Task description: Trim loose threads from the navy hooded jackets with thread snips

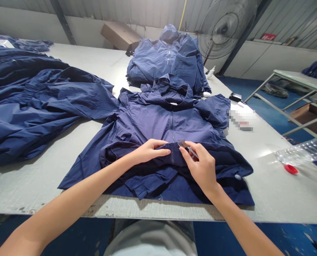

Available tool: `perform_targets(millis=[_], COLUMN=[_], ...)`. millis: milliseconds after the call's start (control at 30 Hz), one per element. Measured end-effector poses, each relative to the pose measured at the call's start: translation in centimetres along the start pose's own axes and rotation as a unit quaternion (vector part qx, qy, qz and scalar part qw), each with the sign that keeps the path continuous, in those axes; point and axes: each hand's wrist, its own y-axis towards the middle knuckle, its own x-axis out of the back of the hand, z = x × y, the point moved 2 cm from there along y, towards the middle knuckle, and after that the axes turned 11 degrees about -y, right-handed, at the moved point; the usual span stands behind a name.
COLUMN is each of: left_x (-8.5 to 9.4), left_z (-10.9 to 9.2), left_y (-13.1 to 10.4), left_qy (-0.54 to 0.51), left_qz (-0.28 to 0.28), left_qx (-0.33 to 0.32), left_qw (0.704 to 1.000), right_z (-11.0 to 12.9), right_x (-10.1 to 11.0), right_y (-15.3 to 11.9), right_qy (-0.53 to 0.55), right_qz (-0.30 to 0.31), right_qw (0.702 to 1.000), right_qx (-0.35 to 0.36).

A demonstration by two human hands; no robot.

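A navy hooded jacket (171, 124) is laid flat, front up, on a pale work surface (267, 192), its hem folded back toward the near edge. The left hand (147, 151) is pressed onto the folded hem just left of the centre zipper, fingers curled and pinching the fabric, apparently so that the cloth is kept taut. The right hand (201, 167) is closed around a small pair of thread snips (186, 146), whose tips are pointed at the hem beside the zipper, touching or nearly touching the fabric.

Behind the jacket, a stack of similar blue jackets (169, 57) is piled near the far edge. More dark blue garments (35, 103) are spread loosely across the left of the surface. To the right, a clear plastic bottle (305, 153) is lying on its side, with a red cap (291, 169) beside it. A standing fan (223, 30) is seen at the back.
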Motion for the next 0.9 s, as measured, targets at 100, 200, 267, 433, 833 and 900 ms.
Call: perform_targets(millis=[100, 200, 267, 433, 833, 900], left_x=[0.0, 0.0, -0.2, -1.1, -0.6, -0.6], left_z=[-0.1, -0.3, -0.3, -0.4, -1.1, -1.4], left_y=[0.0, 0.1, 0.1, -0.3, -0.2, -0.4], left_qy=[0.003, 0.013, 0.026, 0.162, -0.003, -0.003], left_qz=[0.006, 0.004, 0.004, 0.042, 0.05, 0.041], left_qx=[0.002, 0.001, -0.005, -0.015, -0.037, -0.062], left_qw=[1.0, 1.0, 1.0, 0.986, 0.998, 0.997], right_z=[0.0, 0.1, 0.3, 0.1, -1.2, -0.8], right_x=[0.1, 0.2, 0.1, 0.8, -2.4, -2.9], right_y=[-0.1, -0.2, -0.1, 1.9, 3.1, 3.1], right_qy=[0.002, 0.005, 0.002, -0.02, 0.272, 0.317], right_qz=[-0.006, -0.021, -0.023, -0.063, 0.053, 0.085], right_qw=[1.0, 1.0, 1.0, 0.997, 0.949, 0.929], right_qx=[-0.008, -0.004, 0.003, -0.039, -0.152, -0.169])
